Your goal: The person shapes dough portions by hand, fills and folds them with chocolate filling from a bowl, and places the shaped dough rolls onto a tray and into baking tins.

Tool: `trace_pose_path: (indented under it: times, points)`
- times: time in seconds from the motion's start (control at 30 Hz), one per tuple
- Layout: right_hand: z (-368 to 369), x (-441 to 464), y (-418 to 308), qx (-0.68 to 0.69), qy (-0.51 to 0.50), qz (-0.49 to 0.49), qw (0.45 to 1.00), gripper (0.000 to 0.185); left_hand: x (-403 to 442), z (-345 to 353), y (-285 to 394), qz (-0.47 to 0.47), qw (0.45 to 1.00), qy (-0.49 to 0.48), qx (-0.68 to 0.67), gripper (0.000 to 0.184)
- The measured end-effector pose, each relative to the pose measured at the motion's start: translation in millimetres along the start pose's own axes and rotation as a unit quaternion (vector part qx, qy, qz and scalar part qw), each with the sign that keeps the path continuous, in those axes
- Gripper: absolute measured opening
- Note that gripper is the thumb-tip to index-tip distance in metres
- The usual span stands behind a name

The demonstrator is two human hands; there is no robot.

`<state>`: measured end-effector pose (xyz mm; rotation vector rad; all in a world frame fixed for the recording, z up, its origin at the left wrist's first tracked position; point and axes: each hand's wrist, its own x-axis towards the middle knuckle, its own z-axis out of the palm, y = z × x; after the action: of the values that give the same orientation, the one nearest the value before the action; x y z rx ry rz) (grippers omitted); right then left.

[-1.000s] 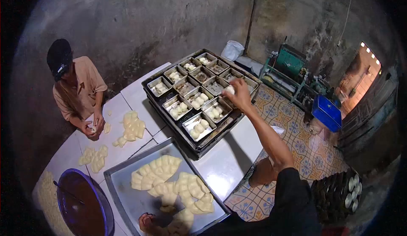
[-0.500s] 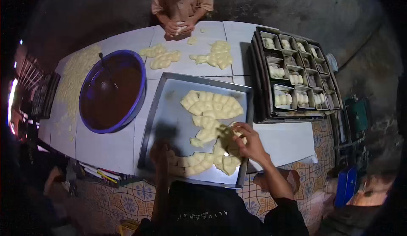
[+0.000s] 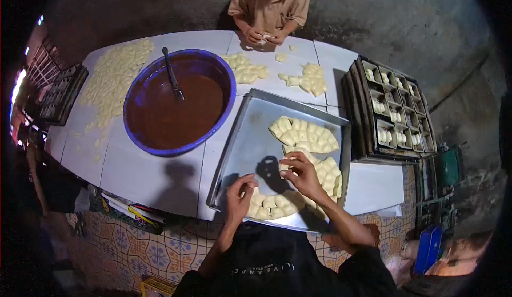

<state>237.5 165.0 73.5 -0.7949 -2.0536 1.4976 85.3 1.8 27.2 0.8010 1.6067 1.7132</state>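
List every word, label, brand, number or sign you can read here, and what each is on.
"LIVE", probably, in the white lettering on the black shirt; the remaining letters are uncertain.
Smaller line beneath it: too small to read surely.
Yellow item at the lower edge: markings too blurred to read.

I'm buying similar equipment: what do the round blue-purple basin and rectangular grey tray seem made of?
The round blue-purple basin looks like smooth plastic, given its vivid colour and slightly glossy rim. The rectangular grey tray is probably bare metal, with a dull sheen, judging by its thin walls and soft reflections.
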Motion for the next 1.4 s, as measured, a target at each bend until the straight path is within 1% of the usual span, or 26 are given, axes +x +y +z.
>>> trace_pose_path:
  times: [0.07, 0.13, 0.2, 0.33, 0.4, 0.47, 0.53, 0.57, 0.6, 0.67, 0.7, 0.73, 0.77, 0.8, 0.87, 0.9, 0.93, 0.97, 1.0, 1.03, 1.1, 1.13, 1.23, 1.3, 1.33, 1.4]
  points:
    - [5, 2, -34, 0.032, 0.01, 0.001, 0.999, 0.038, 4, 13, 22, 0.066, 0.997, -0.034, -0.031, 0.027]
    - [30, 1, -44, 0.191, 0.022, -0.039, 0.981, 0.037, 7, 19, 34, 0.133, 0.99, -0.02, -0.041, 0.043]
    - [52, -2, -52, 0.093, 0.071, -0.052, 0.992, 0.034, 11, 18, 45, 0.192, 0.979, 0.009, 0.065, 0.038]
    - [80, -2, -56, -0.038, 0.09, -0.121, 0.988, 0.026, 5, 18, 35, 0.117, 0.981, 0.124, -0.095, 0.022]
    - [81, 6, -48, 0.003, 0.024, -0.046, 0.999, 0.025, 4, 8, 25, 0.065, 0.985, 0.142, -0.074, 0.019]
    - [80, 27, -51, -0.038, 0.057, -0.162, 0.984, 0.034, 9, 2, 32, 0.091, 0.981, 0.163, -0.059, 0.017]
    - [83, 30, -59, -0.097, -0.053, -0.212, 0.971, 0.066, 11, -8, 20, -0.008, 0.992, 0.028, -0.121, 0.014]
    - [92, 29, -52, -0.039, -0.079, -0.193, 0.977, 0.063, 13, -3, 22, -0.121, 0.874, 0.003, -0.471, 0.011]
    - [98, 30, -40, 0.014, -0.105, -0.175, 0.979, 0.061, 17, -5, 20, -0.16, 0.804, -0.005, -0.572, 0.015]
    - [91, 49, -27, -0.05, -0.109, -0.195, 0.973, 0.067, 20, -4, 14, -0.223, 0.727, -0.042, -0.648, 0.028]
    - [86, 55, -25, 0.011, -0.121, -0.172, 0.978, 0.073, 23, -8, 1, -0.12, 0.671, -0.168, -0.712, 0.048]
    - [82, 60, -23, 0.075, -0.132, -0.148, 0.977, 0.085, 29, -13, 16, -0.119, 0.671, -0.168, -0.712, 0.048]
    - [77, 56, -34, 0.215, -0.176, -0.036, 0.96, 0.111, 41, -22, 48, -0.107, 0.702, -0.212, -0.672, 0.055]
    - [73, 60, -13, 0.242, -0.192, -0.017, 0.951, 0.119, 57, -32, 69, -0.096, 0.728, -0.255, -0.629, 0.062]
    - [78, 66, -7, 0.249, -0.123, -0.059, 0.959, 0.116, 102, -57, 80, -0.034, 0.81, -0.24, -0.534, 0.073]
    - [77, 65, -21, 0.27, -0.119, -0.014, 0.955, 0.12, 128, -73, 82, -0.057, 0.924, -0.104, -0.363, 0.075]
    - [77, 66, -15, 0.29, -0.102, -0.018, 0.951, 0.113, 153, -88, 89, -0.076, 0.982, 0.039, -0.169, 0.078]
    - [79, 65, -10, 0.284, -0.09, -0.008, 0.955, 0.11, 176, -101, 102, -0.082, 0.992, 0.063, 0.077, 0.081]
    - [81, 63, -4, 0.277, -0.078, 0.003, 0.958, 0.106, 189, -109, 110, -0.083, 0.94, 0.084, 0.319, 0.083]
    - [84, 61, 1, 0.271, -0.08, -0.006, 0.959, 0.101, 194, -114, 105, -0.082, 0.94, 0.084, 0.32, 0.083]
    - [90, 59, 24, 0.26, -0.093, 0.0, 0.961, 0.095, 220, -127, 76, -0.218, 0.85, -0.118, 0.464, 0.08]
    - [94, 59, 28, 0.276, -0.097, 0.011, 0.956, 0.093, 219, -127, 58, -0.133, 0.849, -0.056, 0.508, 0.081]
    - [95, 52, 25, 0.316, -0.071, 0.054, 0.945, 0.079, 200, -122, 54, -0.028, 0.851, -0.083, 0.518, 0.079]
    - [101, 51, 24, 0.348, -0.045, 0.073, 0.934, 0.063, 170, -93, 98, -0.102, 0.874, 0.053, 0.473, 0.066]
    - [103, 53, 26, 0.35, -0.035, 0.076, 0.933, 0.063, 156, -92, 71, 0.015, 0.876, 0.112, 0.469, 0.052]
    - [103, 54, 26, 0.495, -0.087, 0.185, 0.844, 0.051, 138, -106, -8, -0.05, 0.996, -0.01, 0.078, 0.068]
